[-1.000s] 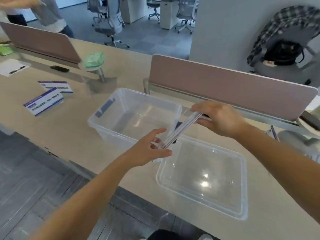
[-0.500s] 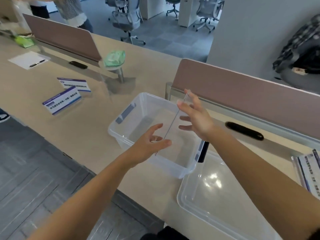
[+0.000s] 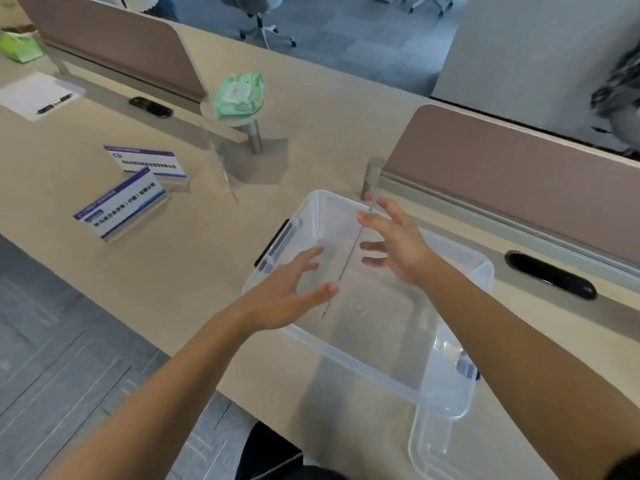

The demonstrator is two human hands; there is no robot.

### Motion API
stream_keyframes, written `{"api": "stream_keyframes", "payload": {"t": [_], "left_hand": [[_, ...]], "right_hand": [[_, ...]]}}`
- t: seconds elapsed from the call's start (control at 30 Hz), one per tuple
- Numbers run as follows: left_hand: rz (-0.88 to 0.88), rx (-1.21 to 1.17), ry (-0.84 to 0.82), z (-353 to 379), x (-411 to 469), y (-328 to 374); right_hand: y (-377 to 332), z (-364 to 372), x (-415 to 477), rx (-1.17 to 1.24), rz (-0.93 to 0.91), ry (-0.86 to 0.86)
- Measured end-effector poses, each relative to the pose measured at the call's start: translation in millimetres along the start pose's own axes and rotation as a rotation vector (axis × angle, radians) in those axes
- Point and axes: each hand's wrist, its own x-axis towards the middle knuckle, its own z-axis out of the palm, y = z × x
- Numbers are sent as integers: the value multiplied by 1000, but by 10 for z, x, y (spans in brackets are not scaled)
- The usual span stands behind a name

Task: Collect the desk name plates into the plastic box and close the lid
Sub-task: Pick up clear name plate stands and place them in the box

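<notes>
A clear plastic box (image 3: 360, 356) stands open on the desk in front of me. Over its inside, a thin clear name plate (image 3: 349, 258) is seen edge-on, held between both hands. My left hand (image 3: 287, 296) touches its near end with the thumb. My right hand (image 3: 398, 244) holds its far end, fingers spread. The box's clear lid (image 3: 433, 448) lies on the desk at the lower right, partly under the box. Two blue-and-white name plates (image 3: 147, 162) (image 3: 121, 206) stand on the desk to the left.
A green packet (image 3: 239, 95) rests on a round post behind the box. Brown partition panels (image 3: 512, 181) run along the back. Paper with a pen (image 3: 38, 95) lies far left. A black cable slot (image 3: 550, 275) is on the right. The desk edge runs diagonally at my left.
The plate has gone from lying slanted above the lid to standing edge-on over the box. Both hands moved left with it, and the right hand's fingers have spread.
</notes>
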Motion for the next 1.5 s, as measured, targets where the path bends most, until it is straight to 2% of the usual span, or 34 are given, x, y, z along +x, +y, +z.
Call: {"api": "stream_keyframes", "payload": {"t": [0.13, 0.23, 0.43, 0.67, 0.87, 1.03, 1.1, 1.23, 1.5], "left_hand": [[134, 280, 207, -430, 220, -378], [145, 340, 226, -603, 460, -707], [66, 140, 151, -612, 773, -1004], [73, -127, 225, -571, 801, -985], [21, -163, 195, -570, 789, -971], [-17, -202, 208, -572, 783, -949], [-13, -234, 206, -565, 776, -954], [-6, -260, 208, -563, 775, -955], [0, -227, 213, -574, 750, -914]], "right_hand": [[169, 234, 296, 49, 87, -9], [330, 402, 527, 43, 133, 2], [767, 544, 927, 50, 219, 56], [1051, 610, 1124, 44, 248, 100], [1183, 603, 1124, 70, 227, 86], [1236, 612, 1017, -39, 214, 100], [1242, 582, 931, -22, 260, 105], [1340, 561, 744, 87, 437, -62], [1257, 750, 905, 57, 442, -122]]}}
